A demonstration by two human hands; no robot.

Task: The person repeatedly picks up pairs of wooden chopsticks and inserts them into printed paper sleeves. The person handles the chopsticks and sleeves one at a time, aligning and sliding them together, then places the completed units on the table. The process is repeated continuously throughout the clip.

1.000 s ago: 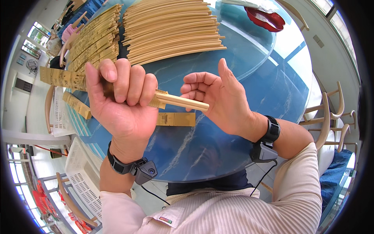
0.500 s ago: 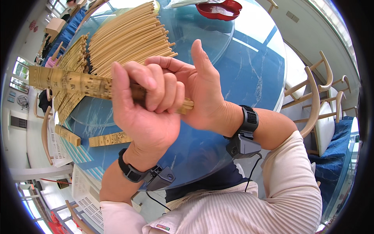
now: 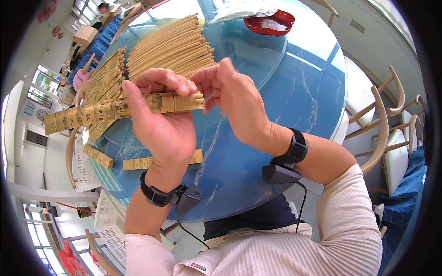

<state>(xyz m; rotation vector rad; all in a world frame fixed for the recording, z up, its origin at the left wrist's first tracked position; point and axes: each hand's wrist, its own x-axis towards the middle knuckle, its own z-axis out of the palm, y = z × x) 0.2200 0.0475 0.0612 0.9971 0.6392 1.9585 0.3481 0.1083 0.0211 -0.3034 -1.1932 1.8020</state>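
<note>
Clamped in the left hand [image 3: 165,131], a long gold printed-paper sleeve [image 3: 87,115] hangs over the blue marbled table [image 3: 258,184], pale wooden chopsticks [image 3: 199,95] poking from its right end; the right hand [image 3: 244,106] cups loosely beside them, contact unclear. Seating seems underway; any push calls for level pressure.

From my remote seat I look down on a round, glossy blue table [image 3: 239,184] with pale marbling. A smooth round disc [image 3: 230,43] sits on it toward the far side. On the disc I see many light wooden sticks [image 3: 168,48] laid side by side in a wide row. Just left of them lies a pile of printed golden strips [image 3: 108,83]. Farther back rest a glossy red dish [image 3: 271,26] with a lobed rim and, beside it, some crumpled clear plastic [image 3: 244,9]. Near the left edge I make out a short golden strip [image 3: 98,155] and a longer golden strip [image 3: 137,163], its middle hidden from me.
</note>
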